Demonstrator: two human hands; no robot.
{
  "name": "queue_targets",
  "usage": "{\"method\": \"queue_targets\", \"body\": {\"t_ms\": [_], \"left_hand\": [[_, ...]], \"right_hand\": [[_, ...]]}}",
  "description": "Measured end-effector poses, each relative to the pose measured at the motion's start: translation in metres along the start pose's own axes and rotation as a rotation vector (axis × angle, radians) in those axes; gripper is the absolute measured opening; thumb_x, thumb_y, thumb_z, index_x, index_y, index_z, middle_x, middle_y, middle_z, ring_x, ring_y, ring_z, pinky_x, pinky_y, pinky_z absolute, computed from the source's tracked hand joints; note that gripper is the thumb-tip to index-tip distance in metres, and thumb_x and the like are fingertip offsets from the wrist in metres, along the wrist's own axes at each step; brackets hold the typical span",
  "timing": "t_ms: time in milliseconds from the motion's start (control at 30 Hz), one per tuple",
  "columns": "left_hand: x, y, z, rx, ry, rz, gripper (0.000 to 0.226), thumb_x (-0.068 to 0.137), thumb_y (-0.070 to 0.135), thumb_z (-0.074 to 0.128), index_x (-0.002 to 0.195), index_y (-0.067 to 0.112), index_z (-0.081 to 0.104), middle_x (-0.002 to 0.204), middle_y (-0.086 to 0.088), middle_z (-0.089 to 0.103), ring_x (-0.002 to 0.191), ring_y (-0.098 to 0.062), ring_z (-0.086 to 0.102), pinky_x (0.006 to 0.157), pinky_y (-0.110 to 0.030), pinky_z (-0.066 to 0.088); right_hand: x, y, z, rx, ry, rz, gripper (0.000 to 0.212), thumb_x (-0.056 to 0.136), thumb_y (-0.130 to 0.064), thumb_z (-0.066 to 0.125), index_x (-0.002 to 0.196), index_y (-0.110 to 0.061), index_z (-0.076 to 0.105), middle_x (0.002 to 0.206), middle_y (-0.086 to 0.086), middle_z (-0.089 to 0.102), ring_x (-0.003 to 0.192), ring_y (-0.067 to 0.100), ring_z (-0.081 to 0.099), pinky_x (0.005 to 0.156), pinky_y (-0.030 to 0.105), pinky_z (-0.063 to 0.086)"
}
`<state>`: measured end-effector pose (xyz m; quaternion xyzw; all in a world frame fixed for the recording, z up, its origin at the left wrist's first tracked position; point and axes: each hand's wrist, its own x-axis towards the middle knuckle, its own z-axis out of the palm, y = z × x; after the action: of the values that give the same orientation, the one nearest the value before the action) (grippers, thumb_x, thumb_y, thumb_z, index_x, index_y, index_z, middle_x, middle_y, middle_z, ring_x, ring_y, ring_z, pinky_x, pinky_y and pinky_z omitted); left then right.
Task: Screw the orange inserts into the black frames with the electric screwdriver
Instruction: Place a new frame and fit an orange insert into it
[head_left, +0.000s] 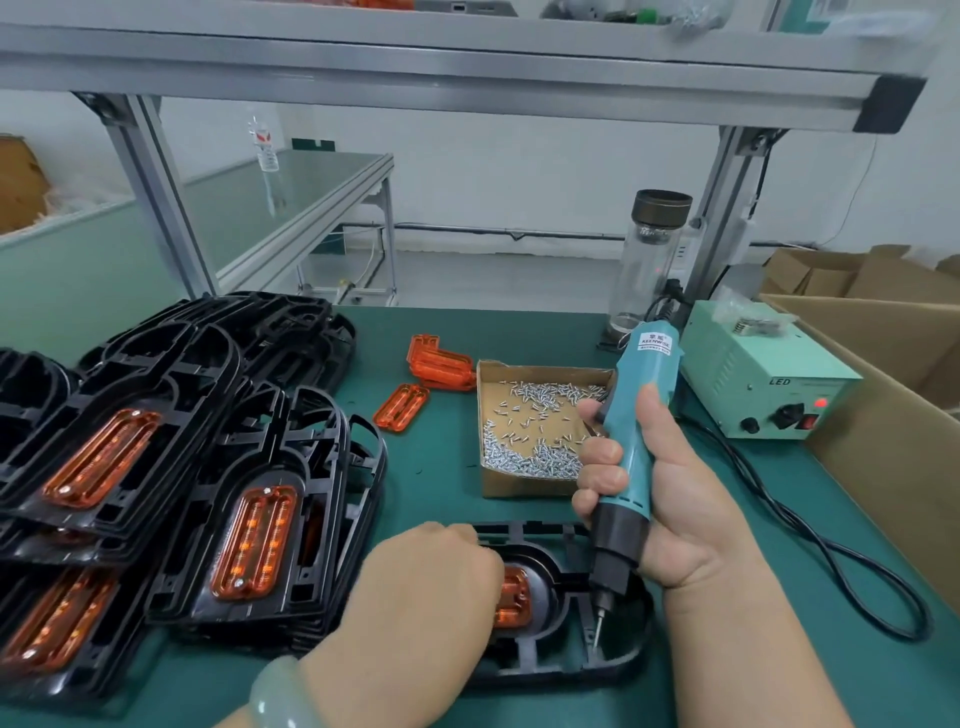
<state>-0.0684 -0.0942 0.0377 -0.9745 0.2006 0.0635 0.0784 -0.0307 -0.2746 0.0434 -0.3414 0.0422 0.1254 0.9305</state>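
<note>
A black frame (615, 660) lies on the green mat near the front edge, with an orange insert (515, 597) seated in its recess. My left hand (431, 587) lies over the left part of that frame and covers most of the insert; its fingertips are hidden. My right hand (639, 483) grips the teal electric screwdriver (636, 415) upright, its bit tip (597, 636) down inside the frame to the right of the insert. Two loose orange inserts (402, 405) (439, 361) lie on the mat farther back.
Stacks of black frames with orange inserts fitted (249, 540) fill the left side. A cardboard tray of silver screws (535, 431) stands behind my right hand. A pale green power supply (763, 384), its black cable (831, 545), a glass bottle (649, 260) and cardboard boxes (893, 374) are at the right.
</note>
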Motion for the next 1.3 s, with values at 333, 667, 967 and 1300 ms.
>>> {"method": "queue_targets", "body": {"t_ms": [333, 667, 967, 1300], "left_hand": [[0.004, -0.005, -0.011, -0.301, 0.047, 0.030, 0.021, 0.092, 0.035, 0.048, 0.105, 0.028, 0.064, 0.102, 0.005, 0.053, 0.098, -0.020, 0.055, 0.086, -0.032, 0.047], [0.116, -0.003, -0.040, -0.368, 0.204, -0.128, 0.018, 0.089, 0.018, 0.055, 0.101, 0.018, 0.068, 0.104, -0.007, 0.067, 0.103, -0.028, 0.059, 0.084, -0.036, 0.050], [0.134, 0.007, -0.041, -0.102, 0.107, -0.113, 0.017, 0.087, 0.016, 0.052, 0.073, 0.022, 0.044, 0.077, 0.002, 0.050, 0.078, -0.022, 0.046, 0.079, -0.036, 0.026], [0.124, -0.003, -0.035, -0.481, 0.306, -0.129, 0.015, 0.085, 0.015, 0.054, 0.093, 0.019, 0.065, 0.097, -0.003, 0.068, 0.094, -0.026, 0.063, 0.082, -0.036, 0.052]], "right_hand": [[0.001, -0.002, -0.003, 0.007, 0.019, -0.007, 0.048, 0.071, -0.053, 0.064, 0.099, -0.015, 0.063, 0.058, -0.004, 0.044, 0.039, 0.007, 0.043, 0.043, 0.027, 0.049], [0.001, -0.002, 0.000, -0.044, 0.065, -0.030, 0.048, 0.071, -0.053, 0.063, 0.101, -0.015, 0.060, 0.057, -0.003, 0.044, 0.038, 0.008, 0.042, 0.041, 0.025, 0.046], [0.002, -0.002, -0.001, -0.046, 0.074, -0.027, 0.047, 0.071, -0.052, 0.062, 0.100, -0.015, 0.060, 0.058, -0.002, 0.042, 0.037, 0.008, 0.041, 0.040, 0.026, 0.046], [0.003, 0.002, 0.002, -0.064, 0.076, -0.019, 0.050, 0.068, -0.052, 0.064, 0.101, -0.014, 0.059, 0.057, -0.002, 0.043, 0.037, 0.008, 0.041, 0.040, 0.026, 0.046]]}}
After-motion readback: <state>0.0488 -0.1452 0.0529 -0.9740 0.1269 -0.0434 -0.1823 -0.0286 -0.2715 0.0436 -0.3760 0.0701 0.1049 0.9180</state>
